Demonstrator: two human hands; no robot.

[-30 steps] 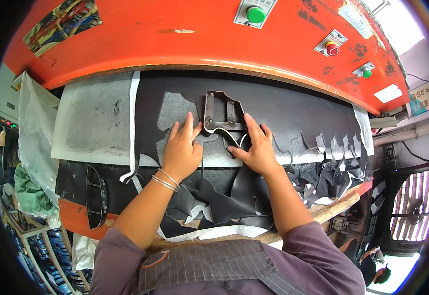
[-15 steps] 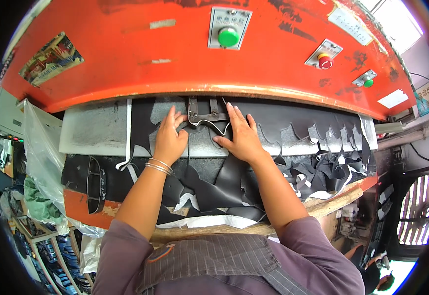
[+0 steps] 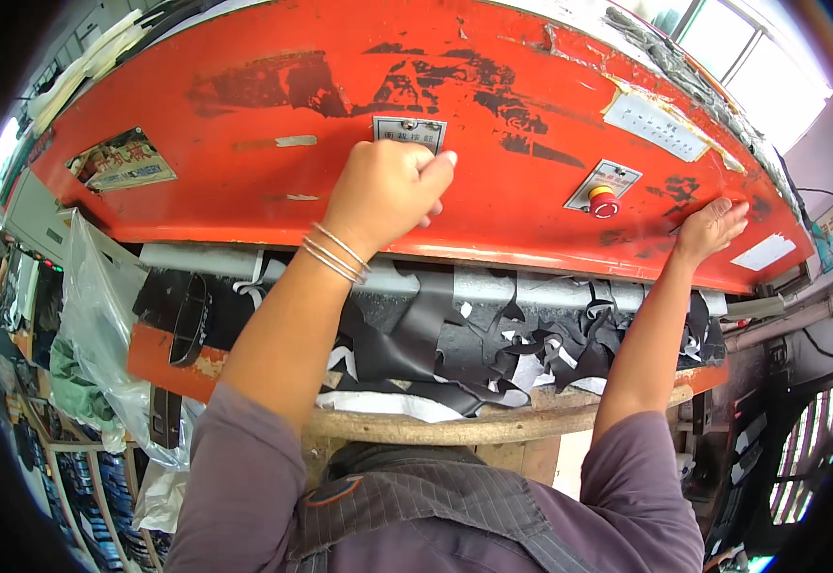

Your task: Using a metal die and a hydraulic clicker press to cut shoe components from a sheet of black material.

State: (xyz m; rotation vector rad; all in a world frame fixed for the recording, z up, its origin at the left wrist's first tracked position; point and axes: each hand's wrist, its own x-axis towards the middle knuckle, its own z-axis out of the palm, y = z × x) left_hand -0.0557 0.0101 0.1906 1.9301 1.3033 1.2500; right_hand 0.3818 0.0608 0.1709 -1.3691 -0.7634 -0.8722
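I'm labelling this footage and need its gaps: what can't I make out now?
All in the head view:
- Small plate's lower part: behind the left hand.
- Orange machine, patch behind the right hand: covered.
- Space deep beneath the machine: blocked by its front.
- Rack's lower end: cut off by the dark rim.

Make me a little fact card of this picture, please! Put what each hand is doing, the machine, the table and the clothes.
Left hand: the hand is at a small metal plate, hiding its lower part
Right hand: the hand is at the machine front, fingers stretched; contact unclear
Machine: orange-red front, paint worn
Button between hands: red push button, yellow collar
Table: black leather-like scraps; curved cutting die at left
Near edge: wooden bar
Wearing: purple sleeves, striped apron, bangles on left wrist
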